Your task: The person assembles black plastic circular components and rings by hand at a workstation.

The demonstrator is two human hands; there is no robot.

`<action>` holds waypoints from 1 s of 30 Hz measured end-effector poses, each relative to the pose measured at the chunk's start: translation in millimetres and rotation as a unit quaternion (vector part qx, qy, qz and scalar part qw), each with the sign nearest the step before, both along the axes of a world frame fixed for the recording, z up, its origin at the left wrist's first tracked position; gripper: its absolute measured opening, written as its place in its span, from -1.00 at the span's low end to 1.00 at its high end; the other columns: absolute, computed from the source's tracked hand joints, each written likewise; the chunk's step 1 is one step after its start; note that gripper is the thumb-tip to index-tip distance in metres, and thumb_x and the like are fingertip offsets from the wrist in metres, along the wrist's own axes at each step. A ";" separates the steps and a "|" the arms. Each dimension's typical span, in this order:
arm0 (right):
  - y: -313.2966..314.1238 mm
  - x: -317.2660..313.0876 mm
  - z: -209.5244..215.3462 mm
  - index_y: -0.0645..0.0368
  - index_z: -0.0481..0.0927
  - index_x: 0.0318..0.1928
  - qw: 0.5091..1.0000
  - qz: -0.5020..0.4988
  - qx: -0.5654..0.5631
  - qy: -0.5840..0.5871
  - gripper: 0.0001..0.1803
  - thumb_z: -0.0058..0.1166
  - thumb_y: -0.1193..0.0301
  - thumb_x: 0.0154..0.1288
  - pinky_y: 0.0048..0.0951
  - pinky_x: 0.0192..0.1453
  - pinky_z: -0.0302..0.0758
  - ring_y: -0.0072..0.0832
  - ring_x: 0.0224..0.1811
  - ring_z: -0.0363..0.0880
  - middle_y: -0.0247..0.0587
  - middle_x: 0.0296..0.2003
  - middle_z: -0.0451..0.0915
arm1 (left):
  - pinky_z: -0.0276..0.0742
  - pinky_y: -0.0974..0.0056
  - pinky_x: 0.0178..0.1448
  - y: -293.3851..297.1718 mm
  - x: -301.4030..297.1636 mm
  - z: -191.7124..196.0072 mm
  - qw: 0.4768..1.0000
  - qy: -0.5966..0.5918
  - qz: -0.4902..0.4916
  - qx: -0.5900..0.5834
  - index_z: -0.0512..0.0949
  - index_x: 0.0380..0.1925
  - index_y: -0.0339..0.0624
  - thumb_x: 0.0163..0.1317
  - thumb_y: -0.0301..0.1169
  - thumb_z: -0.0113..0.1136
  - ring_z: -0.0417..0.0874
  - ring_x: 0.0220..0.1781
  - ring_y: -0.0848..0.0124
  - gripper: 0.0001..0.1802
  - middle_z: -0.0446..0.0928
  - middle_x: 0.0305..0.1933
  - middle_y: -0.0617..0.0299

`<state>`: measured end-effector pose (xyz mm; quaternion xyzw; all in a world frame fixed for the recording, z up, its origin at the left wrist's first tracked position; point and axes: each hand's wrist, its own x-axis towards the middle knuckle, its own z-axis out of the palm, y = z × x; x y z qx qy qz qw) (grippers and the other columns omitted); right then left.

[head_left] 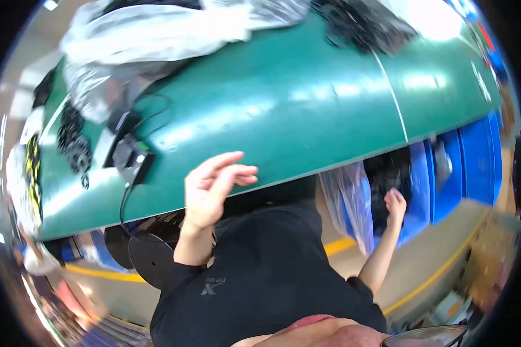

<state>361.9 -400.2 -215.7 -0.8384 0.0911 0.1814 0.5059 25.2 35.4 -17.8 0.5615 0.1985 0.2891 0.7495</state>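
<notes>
The black pieces (386, 165) lie heaped in a blue bin (421, 185) at my right, below the table's edge, with a clear liner (348, 194) bunched along the near-left wall. I'd judge them light and bendy rather than fragile, apt to tangle, so one piece is best pinched at a free end and eased up from the top. The liner looks thin and slick, poor to grip. My right hand (395, 203) is over the heap, fingers drawn close together; it is small and blurred here, so I can't tell whether it pinches a piece or even touches one.

My left hand (205, 191) is by the front edge of the green table (283, 124), half spread, fingers loosely bent, nothing visible in it. Left of it sits a black device (134, 159) (its cord (123, 202) drops over the edge). Farther back lie pale plastic bags (156, 40) and a dark tangle (359, 26).
</notes>
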 end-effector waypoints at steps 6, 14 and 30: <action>170.0 -61.2 191.2 0.35 0.60 -0.30 0.879 0.453 0.130 0.066 -0.87 0.09 0.54 0.15 -0.52 -0.25 0.50 -0.52 -0.40 0.60 -0.21 -0.44 0.63 | 0.56 0.28 -0.03 -7.4 -9.6 7.5 1.000 -0.015 -0.012 -0.008 0.39 0.03 -0.45 0.29 -0.56 -0.05 0.65 -0.17 0.28 -0.68 0.59 -0.15 -0.09; 363.8 -96.1 328.3 0.29 0.58 -0.30 0.654 0.632 0.210 -0.360 -0.82 0.13 0.57 0.01 -0.37 -0.15 0.49 -0.28 -0.29 0.59 -0.11 -0.32 0.61 | 0.58 0.32 -0.01 1.8 -5.7 10.1 1.000 -0.012 -0.019 0.020 0.44 -0.01 -0.44 0.26 -0.56 0.02 0.65 -0.13 0.34 -0.70 0.60 -0.17 -0.03; 668.9 -88.4 301.5 0.24 0.64 -0.31 0.591 0.492 -0.197 -0.608 -0.78 -0.07 0.49 0.09 -0.11 -0.10 0.54 -0.05 -0.18 0.60 0.14 -0.31 0.60 | 0.60 0.34 -0.10 2.2 -11.2 9.9 0.998 -0.007 0.027 0.050 0.48 -0.08 -0.44 0.26 -0.56 0.02 0.67 -0.21 0.35 -0.75 0.61 -0.21 -0.01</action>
